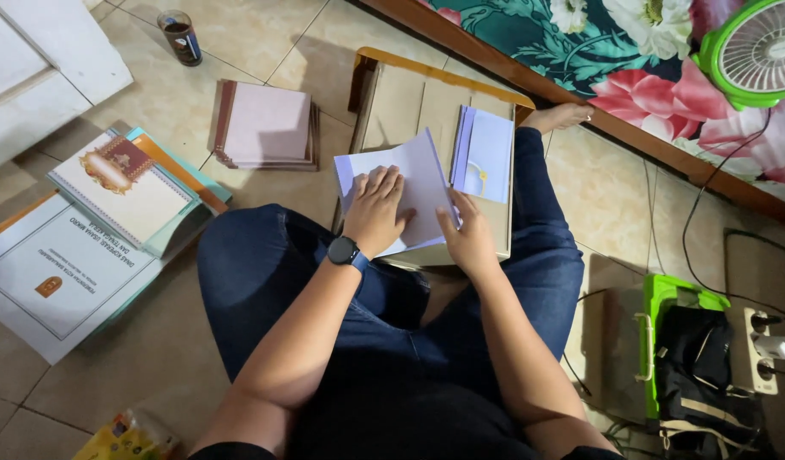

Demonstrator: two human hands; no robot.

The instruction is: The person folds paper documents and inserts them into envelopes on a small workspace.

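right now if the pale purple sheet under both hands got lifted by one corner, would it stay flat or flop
The pale purple sheet would probably flop: it looks thin and already bows up at its far edge while the left hand presses it flat and the right hand pins its edge. It likely weighs little, and may slide easily on the small wooden table.

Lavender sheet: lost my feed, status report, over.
Both hands, left hand and right hand, flat on lavender sheet. Sheet on small table. Nothing obstructing.
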